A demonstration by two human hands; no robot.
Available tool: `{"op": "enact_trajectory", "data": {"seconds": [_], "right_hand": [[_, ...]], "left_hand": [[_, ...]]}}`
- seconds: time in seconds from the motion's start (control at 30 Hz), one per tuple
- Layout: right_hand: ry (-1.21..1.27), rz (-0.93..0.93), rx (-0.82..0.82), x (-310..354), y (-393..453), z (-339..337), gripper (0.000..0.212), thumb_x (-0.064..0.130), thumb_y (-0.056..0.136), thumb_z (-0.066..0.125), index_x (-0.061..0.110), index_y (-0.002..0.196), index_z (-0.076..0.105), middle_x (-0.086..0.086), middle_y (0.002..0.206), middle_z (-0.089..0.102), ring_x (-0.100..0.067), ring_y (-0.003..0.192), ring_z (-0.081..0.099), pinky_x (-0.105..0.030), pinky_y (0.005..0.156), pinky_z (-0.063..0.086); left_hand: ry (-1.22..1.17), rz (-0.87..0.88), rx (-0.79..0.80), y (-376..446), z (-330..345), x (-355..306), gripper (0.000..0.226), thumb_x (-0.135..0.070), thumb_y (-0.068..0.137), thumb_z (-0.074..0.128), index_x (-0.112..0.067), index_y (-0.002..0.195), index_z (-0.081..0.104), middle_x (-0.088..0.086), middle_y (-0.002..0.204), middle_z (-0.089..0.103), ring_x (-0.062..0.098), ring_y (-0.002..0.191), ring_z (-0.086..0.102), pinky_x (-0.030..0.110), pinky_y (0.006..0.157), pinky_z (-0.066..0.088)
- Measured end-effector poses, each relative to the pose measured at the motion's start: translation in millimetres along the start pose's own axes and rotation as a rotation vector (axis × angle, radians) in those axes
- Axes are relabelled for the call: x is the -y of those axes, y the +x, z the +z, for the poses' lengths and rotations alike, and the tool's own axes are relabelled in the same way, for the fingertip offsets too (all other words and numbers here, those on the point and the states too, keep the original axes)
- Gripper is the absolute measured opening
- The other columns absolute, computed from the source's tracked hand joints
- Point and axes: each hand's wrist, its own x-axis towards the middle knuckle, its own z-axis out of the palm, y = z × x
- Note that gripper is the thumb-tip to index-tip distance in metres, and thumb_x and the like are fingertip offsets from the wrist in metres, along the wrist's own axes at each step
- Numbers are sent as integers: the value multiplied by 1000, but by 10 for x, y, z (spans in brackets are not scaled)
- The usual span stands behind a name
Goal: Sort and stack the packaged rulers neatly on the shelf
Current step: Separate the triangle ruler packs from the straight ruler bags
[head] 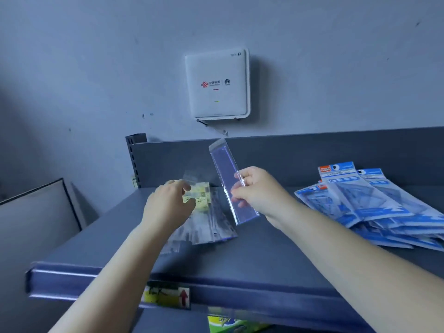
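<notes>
Mid-sort: the right hand (252, 191) pinches a clear-sleeved ruler (231, 186) at frame centre, lifted above the shelf (264, 248), long axis steeply tilted, top leaning upper left. The left hand (168, 203) grips the ruler pile (204, 227). Next it likely needs aligning on that pile.
</notes>
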Motion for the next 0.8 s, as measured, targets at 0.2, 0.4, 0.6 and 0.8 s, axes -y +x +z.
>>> {"op": "enact_trajectory", "data": {"seconds": [0.2,0.4,0.6,0.8], "right_hand": [[-426,-16,42,81,300,421,51,17,89,55,11,135,35,-4,122,50,-18,93,49,-29,82,43],[-1062,-269,17,51,170,277,24,20,92,45,13,114,49,-1,112,54,-22,103,49,-33,76,43],[-1364,-393,-110,34,-17,-100,24,27,94,42,15,114,48,-2,115,52,-24,107,46,-31,75,31],[-1456,-312,-193,-111,-328,-668,25,27,95,44,14,116,45,-3,117,50,-25,112,45,-34,83,34]], "left_hand": [[51,16,-4,85,-16,306,34,-28,91,51,-19,124,52,0,121,57,23,111,53,35,91,44],[205,128,-48,88,47,170,34,-30,92,47,-18,124,51,-1,118,58,23,110,52,31,86,36],[281,223,-27,54,71,-354,22,-24,89,48,-15,107,54,-1,104,58,24,105,53,31,80,32],[293,390,-31,-88,191,-1060,10,-24,88,47,-17,87,41,-5,76,38,23,84,45,28,73,25]]}}
